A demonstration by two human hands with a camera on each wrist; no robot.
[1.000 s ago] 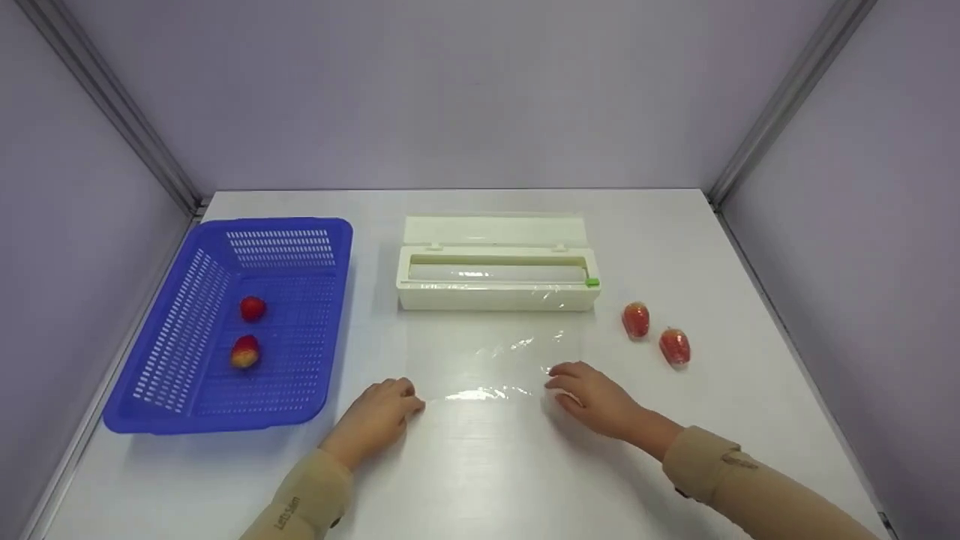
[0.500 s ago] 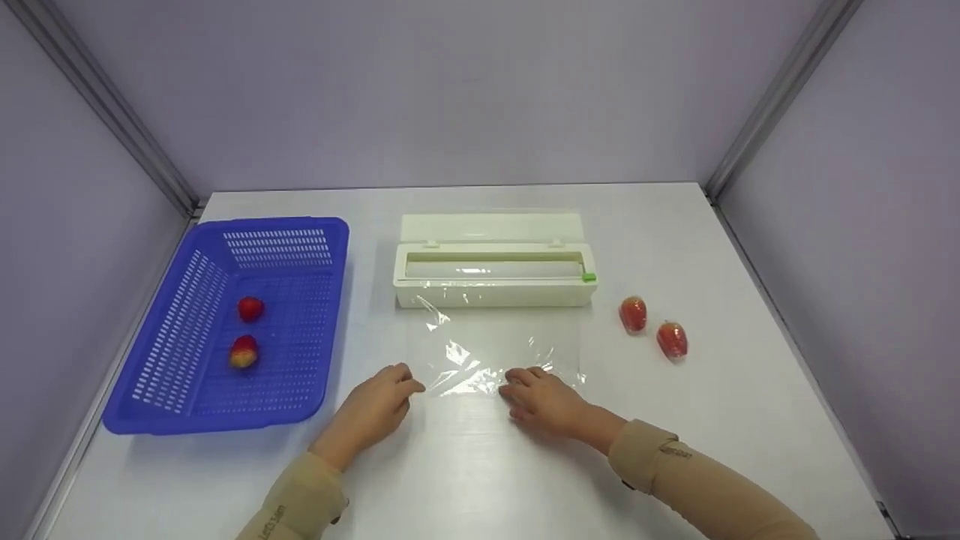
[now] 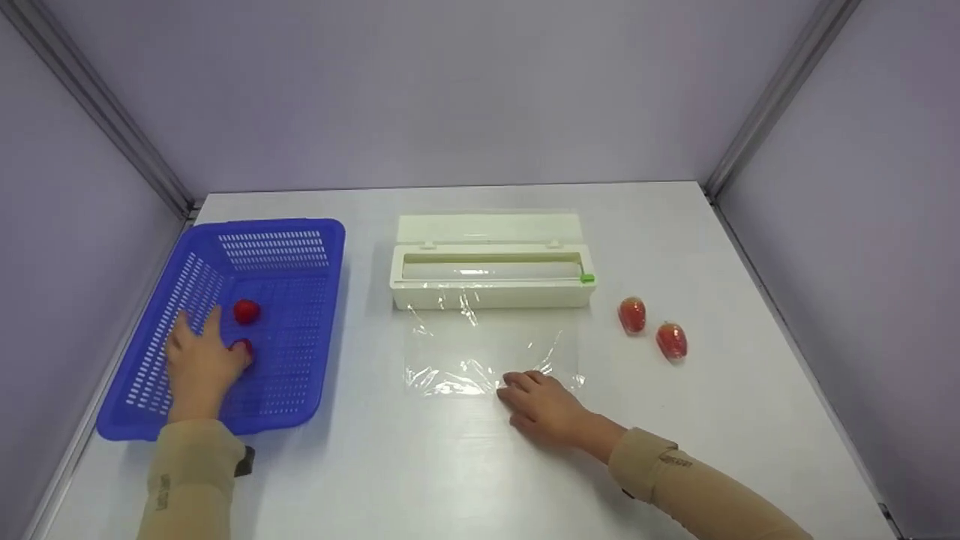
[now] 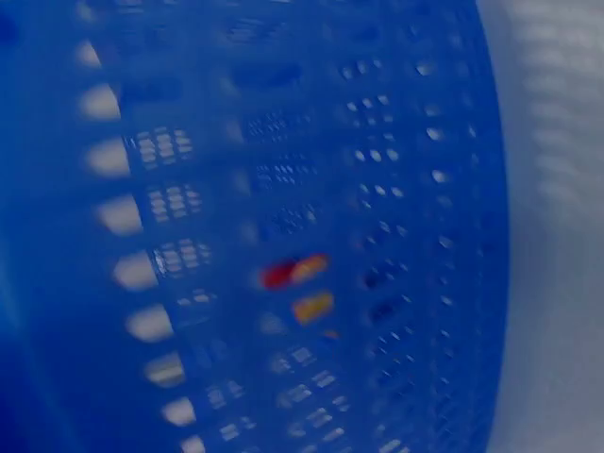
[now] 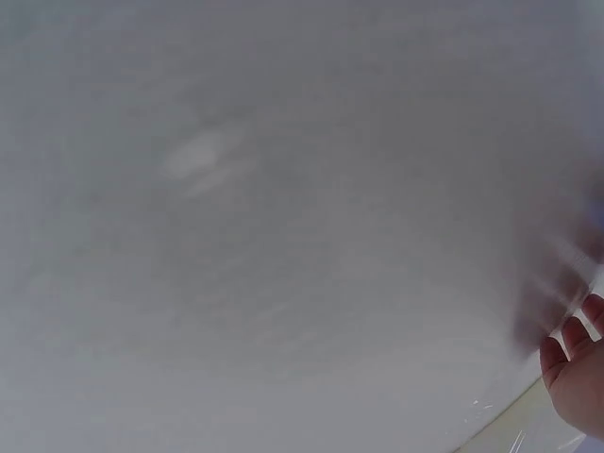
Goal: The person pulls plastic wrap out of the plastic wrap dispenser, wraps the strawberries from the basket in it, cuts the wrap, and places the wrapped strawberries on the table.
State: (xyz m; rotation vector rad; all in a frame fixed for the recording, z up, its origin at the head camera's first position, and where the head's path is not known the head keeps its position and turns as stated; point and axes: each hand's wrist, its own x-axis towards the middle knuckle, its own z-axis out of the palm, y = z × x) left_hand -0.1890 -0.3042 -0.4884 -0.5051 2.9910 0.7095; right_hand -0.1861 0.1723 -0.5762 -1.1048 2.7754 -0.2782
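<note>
My left hand [image 3: 201,367] reaches down inside the blue basket [image 3: 330,330], its fingers spread. Its thumb overlaps a small red-and-yellow fruit [image 3: 248,346], which is partly hidden. A second red fruit [image 3: 246,311] lies just beyond. In the left wrist view, red and yellow fruit [image 4: 294,272] shows through the slotted basket wall [image 4: 57,283]. My right hand [image 3: 546,409] rests on the front edge of a sheet of clear cling film [image 3: 457,352], fingers loosely bent. The film runs out from a white cling film dispenser [image 3: 491,298] with its lid folded back.
Two film-wrapped red fruits [image 3: 632,315] lie right of the dispenser. A green slider [image 3: 587,278] sits at the dispenser's right end. Pale panels [image 3: 450,97] enclose the white table [image 3: 420,472] at the back and sides.
My left hand has let go of the film's left corner and moved left into the basket. The right hand slid left along the film edge, then stayed. The film's front edge now lies crinkled.
</note>
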